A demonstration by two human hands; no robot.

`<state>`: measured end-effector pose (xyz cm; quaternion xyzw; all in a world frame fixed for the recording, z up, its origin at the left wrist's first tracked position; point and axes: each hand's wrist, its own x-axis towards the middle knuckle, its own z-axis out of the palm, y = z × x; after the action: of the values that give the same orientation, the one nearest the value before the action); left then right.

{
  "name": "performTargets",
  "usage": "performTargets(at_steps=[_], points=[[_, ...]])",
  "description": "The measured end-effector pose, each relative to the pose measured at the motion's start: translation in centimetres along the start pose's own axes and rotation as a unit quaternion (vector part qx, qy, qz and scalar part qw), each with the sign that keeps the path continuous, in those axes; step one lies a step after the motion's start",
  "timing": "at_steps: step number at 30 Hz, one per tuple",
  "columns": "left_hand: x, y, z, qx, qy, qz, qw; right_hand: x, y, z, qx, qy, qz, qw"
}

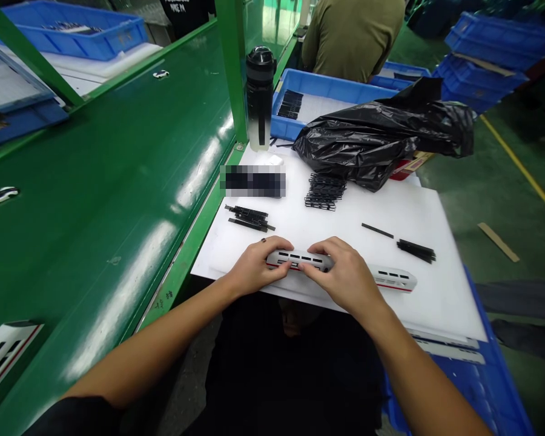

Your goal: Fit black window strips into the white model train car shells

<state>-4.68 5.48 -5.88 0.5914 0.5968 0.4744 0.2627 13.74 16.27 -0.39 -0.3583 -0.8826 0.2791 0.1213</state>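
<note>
A white toy train car (302,259) with dark windows and a red stripe is held level just above the near edge of the white work board (327,227). My left hand (258,266) pinches its left end, thumb on the near side and fingers over the top. At the other end my right hand (340,269) grips it the same way, covering that end. A second white train car (396,278) lies beyond my right hand. Thin black strips (249,218) lie in a pile past my left hand, and more black strips (415,250) lie to the right.
Black clip-like parts (326,191) are heaped mid-board, near a black plastic bag (372,139). A bottle (260,97) stands by the green post (233,66). On the left, a green conveyor belt (118,175) carries toy parts. Blue trays (336,88) and a seated person (354,36) are behind.
</note>
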Motion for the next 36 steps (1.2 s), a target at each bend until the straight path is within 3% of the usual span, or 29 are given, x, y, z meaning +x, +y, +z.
performTargets(at_steps=[2,7,14,22,25,30,32,36], points=[[0.1,0.1,-0.1,-0.006,0.0,-0.008,1.0,-0.1,0.3,-0.6,0.011,-0.011,-0.018,1.0],[0.2,0.3,-0.3,-0.025,-0.011,-0.012,1.0,0.0,1.7,-2.4,0.009,-0.112,-0.024,0.993],[0.2,0.2,-0.3,-0.019,-0.015,-0.008,1.0,0.2,2.5,-2.2,-0.013,-0.087,-0.062,0.994],[0.0,0.2,-0.4,0.005,-0.021,-0.012,1.0,0.3,2.3,-1.3,-0.023,-0.057,-0.057,0.996],[0.1,0.4,-0.6,0.011,-0.036,-0.03,0.999,1.1,2.6,-2.3,-0.023,-0.112,-0.053,0.992],[0.5,0.3,-0.7,0.002,-0.028,-0.028,0.999,5.3,1.4,-4.3,-0.033,-0.293,-0.035,0.955],[0.5,0.1,-0.6,0.003,-0.027,-0.029,0.999,8.0,0.1,-3.8,-0.023,-0.279,-0.066,0.958],[0.6,0.1,-0.5,0.005,-0.026,-0.031,0.999,13.6,-1.3,-1.7,-0.08,-0.142,-0.107,0.981]])
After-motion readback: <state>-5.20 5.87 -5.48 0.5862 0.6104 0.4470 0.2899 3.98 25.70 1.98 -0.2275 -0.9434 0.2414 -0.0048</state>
